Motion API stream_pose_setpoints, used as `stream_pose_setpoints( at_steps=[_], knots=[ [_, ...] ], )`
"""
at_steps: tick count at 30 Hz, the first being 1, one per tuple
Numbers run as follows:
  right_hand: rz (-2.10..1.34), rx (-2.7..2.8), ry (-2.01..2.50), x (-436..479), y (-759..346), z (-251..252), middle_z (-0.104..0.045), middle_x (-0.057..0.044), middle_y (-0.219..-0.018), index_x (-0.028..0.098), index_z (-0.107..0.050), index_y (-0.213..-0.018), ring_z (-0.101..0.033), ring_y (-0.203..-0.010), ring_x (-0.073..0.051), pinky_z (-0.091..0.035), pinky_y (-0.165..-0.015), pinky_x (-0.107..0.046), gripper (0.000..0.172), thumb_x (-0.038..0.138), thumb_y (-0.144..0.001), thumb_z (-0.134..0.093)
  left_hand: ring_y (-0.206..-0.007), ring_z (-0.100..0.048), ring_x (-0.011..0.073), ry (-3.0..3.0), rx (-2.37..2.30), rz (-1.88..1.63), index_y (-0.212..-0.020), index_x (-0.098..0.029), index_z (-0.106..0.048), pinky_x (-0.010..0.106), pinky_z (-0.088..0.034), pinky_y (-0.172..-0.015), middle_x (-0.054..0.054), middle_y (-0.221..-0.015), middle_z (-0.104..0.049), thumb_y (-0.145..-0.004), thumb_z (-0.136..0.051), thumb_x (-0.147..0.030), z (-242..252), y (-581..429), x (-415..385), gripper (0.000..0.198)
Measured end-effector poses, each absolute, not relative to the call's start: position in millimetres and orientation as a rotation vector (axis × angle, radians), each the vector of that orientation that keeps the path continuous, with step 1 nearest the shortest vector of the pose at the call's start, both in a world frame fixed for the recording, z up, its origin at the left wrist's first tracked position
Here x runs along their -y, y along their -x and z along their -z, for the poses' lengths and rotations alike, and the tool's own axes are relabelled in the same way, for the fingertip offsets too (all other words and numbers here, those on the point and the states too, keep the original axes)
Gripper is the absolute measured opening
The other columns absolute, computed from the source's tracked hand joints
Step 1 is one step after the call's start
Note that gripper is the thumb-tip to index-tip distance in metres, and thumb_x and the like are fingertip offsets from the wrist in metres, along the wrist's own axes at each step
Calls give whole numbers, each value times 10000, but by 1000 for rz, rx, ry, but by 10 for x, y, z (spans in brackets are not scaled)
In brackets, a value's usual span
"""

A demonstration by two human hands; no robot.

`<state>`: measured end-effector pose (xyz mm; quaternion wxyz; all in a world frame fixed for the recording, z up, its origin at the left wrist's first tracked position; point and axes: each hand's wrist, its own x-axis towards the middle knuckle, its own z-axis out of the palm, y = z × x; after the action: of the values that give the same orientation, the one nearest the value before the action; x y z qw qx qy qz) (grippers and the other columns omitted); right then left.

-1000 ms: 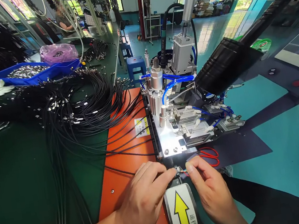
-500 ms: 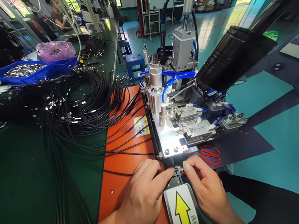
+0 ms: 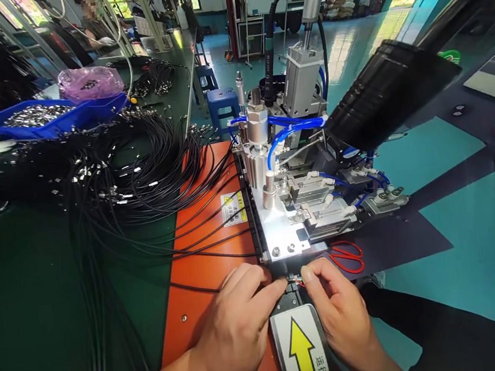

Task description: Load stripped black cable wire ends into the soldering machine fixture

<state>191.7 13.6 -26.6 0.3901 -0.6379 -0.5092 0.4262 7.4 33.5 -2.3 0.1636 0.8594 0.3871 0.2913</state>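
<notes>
At the front of the metal machine (image 3: 280,224), my left hand (image 3: 241,314) is closed over a black cable (image 3: 194,287), its thumb and forefinger pressed near the cable's end. Thin coloured wires (image 3: 299,281), one of them red, come out of that end. My right hand (image 3: 343,304) pinches their tips between thumb and forefinger. Both sets of fingertips meet over a small black track (image 3: 290,298), just behind a white label with a yellow arrow (image 3: 301,345). How the cable sits in the track is hidden by my fingers.
Several black cables run across the orange plate (image 3: 221,329) into the machine's left side. A big cable bundle (image 3: 137,181) and a blue tray (image 3: 78,116) of small metal parts lie on the left. Red-handled scissors (image 3: 347,257) lie right. A person (image 3: 94,29) sits far back.
Both hands keep their places and grips at the track. My right fingertips have shifted very slightly left; the view has barely moved.
</notes>
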Motion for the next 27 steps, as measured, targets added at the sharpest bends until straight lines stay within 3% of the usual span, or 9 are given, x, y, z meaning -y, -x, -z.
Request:
stream_pose_setpoints(
  at_steps=[27],
  knots=[
    [-1083, 1275, 1649, -153, -1894, 346, -540, 6, -712, 220, -541, -808, -508, -645, -152, -428, -583, -242, 340, 503, -972, -448, -832, -487, 220, -2567, -1013, -767, -1200, -99, -608, 369, -484, -700, 117, -924, -571, -957, -422, -49, 16, -56, -324, 310]
  ],
)
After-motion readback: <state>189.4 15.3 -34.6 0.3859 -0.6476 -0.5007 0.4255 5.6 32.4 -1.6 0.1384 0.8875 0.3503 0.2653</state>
